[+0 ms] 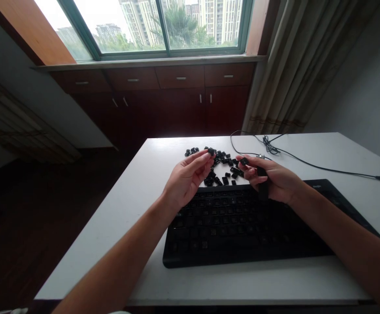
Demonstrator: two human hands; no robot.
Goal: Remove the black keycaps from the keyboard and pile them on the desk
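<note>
A black keyboard (242,226) lies on the white table (137,183) in front of me, many of its keycaps removed. A pile of loose black keycaps (224,168) is spread just behind it. My left hand (186,179) hovers over the keyboard's upper left edge, thumb and forefinger pinching one small keycap (211,151). My right hand (270,179) is over the keyboard's upper middle, fingers curled round a dark tool (262,185), with another keycap (244,161) at its fingertips.
A black cable (307,163) runs from behind the pile across the table to the right edge. Dark wooden cabinets (177,100) stand under the window beyond the table. A curtain (301,65) hangs at the right. The dark floor lies to the left.
</note>
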